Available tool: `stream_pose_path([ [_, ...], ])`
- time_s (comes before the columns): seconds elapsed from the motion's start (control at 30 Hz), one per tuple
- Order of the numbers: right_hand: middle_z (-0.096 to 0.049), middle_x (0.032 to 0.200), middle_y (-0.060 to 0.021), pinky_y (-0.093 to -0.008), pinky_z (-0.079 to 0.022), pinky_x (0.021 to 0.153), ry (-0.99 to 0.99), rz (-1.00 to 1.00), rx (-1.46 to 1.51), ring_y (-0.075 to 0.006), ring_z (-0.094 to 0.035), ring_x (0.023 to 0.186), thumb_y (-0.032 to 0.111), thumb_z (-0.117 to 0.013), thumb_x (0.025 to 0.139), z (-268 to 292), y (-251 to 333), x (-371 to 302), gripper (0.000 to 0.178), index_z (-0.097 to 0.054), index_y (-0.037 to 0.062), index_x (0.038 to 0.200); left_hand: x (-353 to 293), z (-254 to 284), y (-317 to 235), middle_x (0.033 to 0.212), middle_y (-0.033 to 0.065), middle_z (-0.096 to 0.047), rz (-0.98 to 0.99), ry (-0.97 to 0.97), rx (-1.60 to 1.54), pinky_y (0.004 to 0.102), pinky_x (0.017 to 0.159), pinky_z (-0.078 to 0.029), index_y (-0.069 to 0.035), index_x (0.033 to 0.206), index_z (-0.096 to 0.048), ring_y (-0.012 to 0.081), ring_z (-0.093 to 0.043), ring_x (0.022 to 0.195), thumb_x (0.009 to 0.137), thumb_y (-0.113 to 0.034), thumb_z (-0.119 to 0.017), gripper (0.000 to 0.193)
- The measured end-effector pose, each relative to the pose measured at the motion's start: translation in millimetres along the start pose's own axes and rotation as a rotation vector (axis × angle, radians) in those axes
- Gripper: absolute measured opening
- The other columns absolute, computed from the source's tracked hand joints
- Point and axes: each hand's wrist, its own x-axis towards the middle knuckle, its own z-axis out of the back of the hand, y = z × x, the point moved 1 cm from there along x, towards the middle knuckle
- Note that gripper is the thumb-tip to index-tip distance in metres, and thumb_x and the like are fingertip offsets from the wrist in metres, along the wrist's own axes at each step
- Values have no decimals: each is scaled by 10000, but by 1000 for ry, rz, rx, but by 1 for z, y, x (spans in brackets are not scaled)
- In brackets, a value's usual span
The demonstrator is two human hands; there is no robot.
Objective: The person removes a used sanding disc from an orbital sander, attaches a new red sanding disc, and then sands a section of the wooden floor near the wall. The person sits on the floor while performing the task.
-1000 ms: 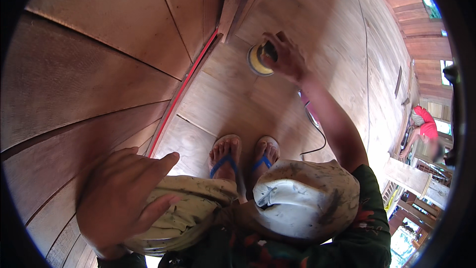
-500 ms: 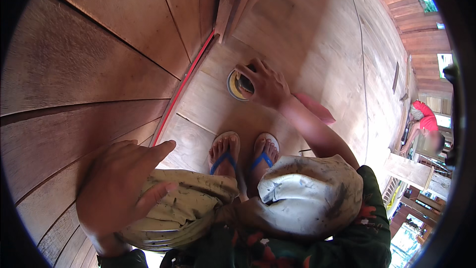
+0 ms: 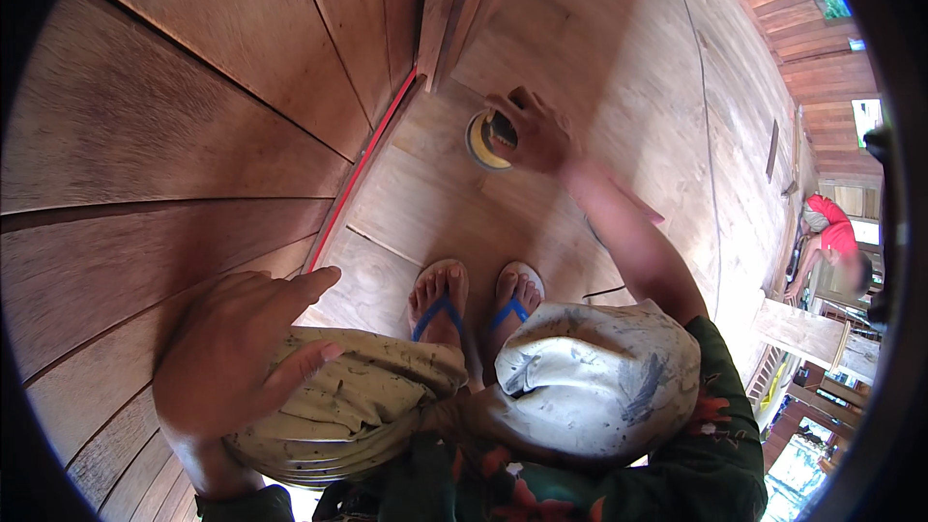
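My right hand (image 3: 541, 133) is closed over the top of a round orbital sander (image 3: 479, 145), dark-bodied with a yellow rim. The sander sits flat on the wooden floor (image 3: 570, 29) ahead of my feet. A pinkish-red bag-like piece (image 3: 646, 207) shows behind my right forearm, mostly hidden; I cannot see whether it joins the sander. My left hand (image 3: 237, 353) is open, fingers stretched and thumb apart, by my left knee and close to the plank wall (image 3: 145, 145). It holds nothing.
A red strip (image 3: 365, 159) runs along the wall's foot, ending near a wooden post (image 3: 447, 10). A thin cable (image 3: 706, 101) crosses the floor on the right. My feet in blue-strapped flip-flops (image 3: 440, 314) stand behind the sander. Far right, another person in red (image 3: 833, 232) bends low.
My right hand has slid the sander forward and slightly right across the floor. The red piece is now more covered by my forearm. My left hand has hardly moved.
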Motion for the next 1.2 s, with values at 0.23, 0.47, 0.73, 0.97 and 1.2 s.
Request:
stream_pose_path([
  [0.23,-649,1280,-95,-525,-654,875,56,72,30,-328,-712,1237,341,-866,857,-14,72,-47,600,-663,251,1415,-4,-14,10,1012,197,-755,-55,-75,63,520,931,-552,-22,1502,-676,380,-712,944,988,-287,-850,604],
  [0.47,-647,1338,-112,-525,-662,900,142,68,36,-339,-699,1234,333,-870,837,-12,80,-52,671,-659,231,1465,-2,-10,6,955,192,-719,-68,-25,46,516,893,-550,-20,1505,-667,383,-696,919,961,-284,-869,637],
  [0.73,-660,1357,-102,-576,-638,969,133,-125,-113,-353,-681,1317,379,-788,942,16,0,9,554,-654,246,1462,-4,6,-5,1195,252,-765,-4,55,7,544,1025,-532,-24,1558,-638,456,-703,1077,979,-289,-824,664],
  [0.97,-655,1291,-88,-563,-626,925,-10,-5,-163,-349,-689,1260,361,-784,910,-1,23,-14,491,-657,205,1357,-6,0,-2,1057,236,-736,-57,-12,-19,529,950,-539,-4,1546,-634,420,-699,981,1014,-312,-807,639],
  [1.2,-646,1271,-82,-511,-640,931,98,235,7,-324,-684,1237,326,-850,862,-22,105,-67,504,-674,231,1324,-4,-8,10,995,210,-732,-141,-82,42,508,890,-549,-7,1517,-645,380,-695,905,1005,-282,-832,610],
])
